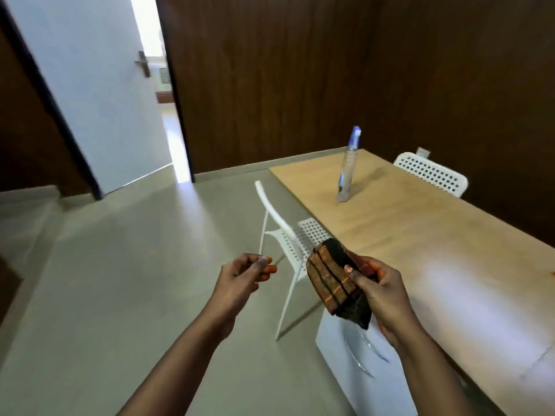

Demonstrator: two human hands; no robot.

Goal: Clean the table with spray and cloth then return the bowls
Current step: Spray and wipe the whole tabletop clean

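Head camera view, looking down past two bare forearms toward a light wooden table (420,235) that runs from near right to far centre. The right hand (381,295) grasps a folded brown cloth with orange stripes (333,283), thumb on top and fingers curled beneath, holding it in the air just off the table's near left edge. The left hand (243,274) is loosely curled, fingertips near the thumb, holding nothing that can be made out; it hangs over the floor, to the left of the cloth and apart from it.

A clear spray bottle with a blue top (348,166) stands upright on the far part of the table, well apart from both hands, ahead and slightly right of the cloth. The right hand is nearer to it, though occupied; the empty left hand would have to cross over.

A white perforated chair (288,235) stands between the left hand and the table's left edge, another chair (432,172) at the far right side. Beneath the right hand, a white surface (345,355) carries what may be clear bowls (363,352); too blurred to be sure. The tabletop between cloth and bottle looks open for wiping.
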